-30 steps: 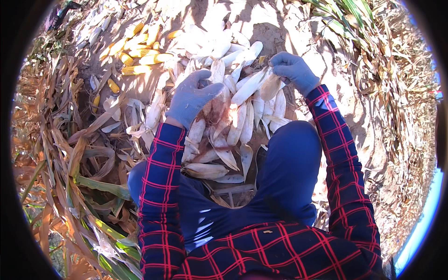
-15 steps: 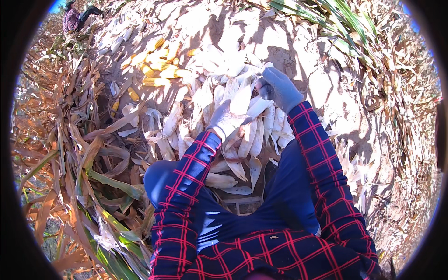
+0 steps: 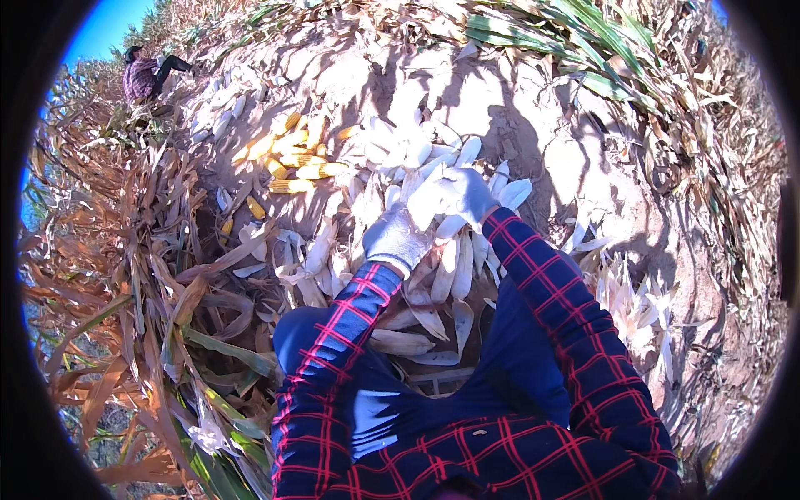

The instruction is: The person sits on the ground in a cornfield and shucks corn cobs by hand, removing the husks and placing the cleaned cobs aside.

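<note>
Both my hands wear pale work gloves and meet above a heap of husked-over corn ears (image 3: 446,271) in front of my knees. My left hand (image 3: 393,237) is wrapped around the lower part of a pale ear of corn (image 3: 423,207) still in its husk. At the ear's upper end, my right hand (image 3: 468,195) has its fingers closed on the husk; glare hides the fingertips. Farther left lies a pile of bare yellow corn cobs (image 3: 296,158). Two more yellow cobs (image 3: 256,207) rest nearer, by the dry stalks.
Dry corn stalks (image 3: 154,275) crowd the left side, and green-leaved stalks (image 3: 575,46) lie at the far right. Loose husks (image 3: 637,312) sit right of my knee. A grey slatted object (image 3: 437,382) shows between my legs. Another person (image 3: 143,79) sits at the far left.
My right hand has come left and nearer, from beside the ear onto its upper end. My left hand keeps its hold. The whole view has shifted slightly with my head.
</note>
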{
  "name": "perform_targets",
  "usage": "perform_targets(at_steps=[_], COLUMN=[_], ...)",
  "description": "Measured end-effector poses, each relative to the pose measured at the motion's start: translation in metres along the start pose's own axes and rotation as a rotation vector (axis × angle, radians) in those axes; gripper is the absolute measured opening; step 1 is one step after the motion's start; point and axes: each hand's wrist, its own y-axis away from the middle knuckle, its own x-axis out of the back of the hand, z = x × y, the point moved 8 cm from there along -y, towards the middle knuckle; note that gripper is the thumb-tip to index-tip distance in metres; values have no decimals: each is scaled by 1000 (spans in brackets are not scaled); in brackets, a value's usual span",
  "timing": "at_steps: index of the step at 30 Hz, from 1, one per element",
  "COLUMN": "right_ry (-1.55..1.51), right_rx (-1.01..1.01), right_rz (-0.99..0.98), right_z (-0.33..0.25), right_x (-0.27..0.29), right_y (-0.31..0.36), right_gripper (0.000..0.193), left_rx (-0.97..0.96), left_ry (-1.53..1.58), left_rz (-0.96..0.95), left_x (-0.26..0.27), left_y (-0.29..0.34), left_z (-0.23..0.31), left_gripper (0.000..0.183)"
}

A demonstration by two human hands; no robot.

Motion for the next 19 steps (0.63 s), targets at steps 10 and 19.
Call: perform_targets(at_steps=[10, 19], right_ry=[-315, -350], right_rx=[-286, -312], right_rz=[92, 220], right_z=[-8, 28], right_x=[-26, -26], right_y=[-6, -38], right_gripper=[18, 17], left_rx=[-138, -224], left_ry=[-174, -228], left_rz=[366, 512], left_x=[-24, -12], left_y=[-23, -37], left_z=[-36, -41], left_gripper=[46, 42])
